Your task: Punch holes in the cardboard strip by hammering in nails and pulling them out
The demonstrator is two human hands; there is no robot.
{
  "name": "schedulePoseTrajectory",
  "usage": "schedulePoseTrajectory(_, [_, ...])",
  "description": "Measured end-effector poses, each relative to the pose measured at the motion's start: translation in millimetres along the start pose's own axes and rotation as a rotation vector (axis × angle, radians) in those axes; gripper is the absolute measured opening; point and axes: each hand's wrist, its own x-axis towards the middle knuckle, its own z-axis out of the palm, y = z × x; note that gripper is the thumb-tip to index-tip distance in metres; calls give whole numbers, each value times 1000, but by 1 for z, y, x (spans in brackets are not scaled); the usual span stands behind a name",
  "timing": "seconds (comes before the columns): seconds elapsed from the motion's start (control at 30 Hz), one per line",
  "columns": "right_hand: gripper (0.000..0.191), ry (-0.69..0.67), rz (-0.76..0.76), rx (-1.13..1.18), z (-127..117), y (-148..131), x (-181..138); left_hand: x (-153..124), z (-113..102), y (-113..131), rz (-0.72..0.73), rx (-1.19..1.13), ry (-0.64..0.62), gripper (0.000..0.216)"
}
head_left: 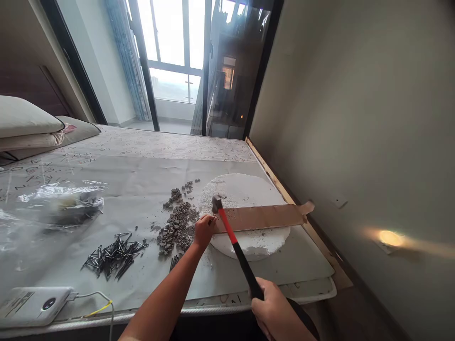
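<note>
My right hand (pixel 272 308) grips a hammer (pixel 241 255) by the black end of its red and black handle. The hammer's metal head (pixel 217 202) is over the left end of a brown cardboard strip (pixel 266 217), which has rows of small dark holes. Just below the head, the fingers of my left hand (pixel 205 232) are pinched together at the strip's left end; what they hold is too small to make out. Under the strip lies a round white foam board (pixel 241 187). Grey rubble (pixel 177 227) is spread left of my left hand.
A heap of dark nails (pixel 115 255) lies on the grey sheet (pixel 149 279) covering the mattress. At the front left is a white power bank (pixel 35 305) with a cable. A clear plastic bag (pixel 67 203) lies behind it. A wall (pixel 355 118) stands right.
</note>
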Motion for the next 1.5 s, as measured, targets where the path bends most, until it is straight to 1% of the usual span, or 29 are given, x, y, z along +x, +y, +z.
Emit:
schedulePoseTrajectory(0.07, [8,-6,12,10,1,2,1,-1,0,-1,1,6,-11,23])
schedulePoseTrajectory(0.17, [8,-6,-53,10,-1,2,-1,-1,1,-2,2,15,-14,22])
schedulePoseTrajectory(0.23, [8,-18,-66,10,-2,2,-1,-1,1,-2,0,12,-12,22])
schedulePoseTrajectory(0.4, [10,-28,26,84,6,9,9,-2,-1,-1,14,18,-29,22])
schedulePoseTrajectory(0.47, [9,-34,4,97,6,8,9,-2,-3,-1,16,19,-44,21])
schedulePoseTrajectory(0.57, [8,-32,-75,90,0,3,4,-2,-6,-2,-4,-21,-62,17])
schedulePoseTrajectory(0.67, [7,-22,-97,91,-1,5,2,-2,-8,-2,-60,-74,-50,11])
schedulePoseTrajectory(0.73, [6,-35,-63,116,4,13,8,-2,-9,-1,-137,-122,-22,7])
schedulePoseTrajectory(0.8, [6,-49,-3,149,10,23,15,-2,-10,0,-222,-215,2,5])
schedulePoseTrajectory(0.87, [7,-40,14,168,13,29,19,-1,-12,4,-277,-347,8,4])
schedulePoseTrajectory(0.97, [7,-23,-69,133,12,27,16,4,-22,9,-311,-519,32,8])
schedulePoseTrajectory(1.03, [7,-27,-121,93,10,22,11,8,-36,10,-330,-544,85,12])
schedulePoseTrajectory(1.07, [7,-25,-132,81,9,21,10,9,-45,9,-345,-516,119,13])
schedulePoseTrajectory(1.13, [7,-15,-120,96,12,24,9,9,-66,4,-389,-386,163,16])
schedulePoseTrajectory(1.17, [6,-12,-105,113,14,27,10,8,-76,0,-416,-291,169,18])
schedulePoseTrajectory(1.2, [6,-9,-89,132,17,32,11,6,-87,-5,-439,-180,147,20])
schedulePoseTrajectory(1.27, [6,-11,-60,163,22,41,13,-1,-106,-15,-471,51,32,22])
schedulePoseTrajectory(1.37, [6,8,-47,142,24,53,14,-14,-127,-28,-481,327,-215,22])
schedulePoseTrajectory(1.43, [6,41,-59,86,22,58,14,-21,-136,-33,-491,435,-303,23])
schedulePoseTrajectory(1.5, [4,64,-65,37,20,60,16,-26,-143,-36,-520,491,-344,25])
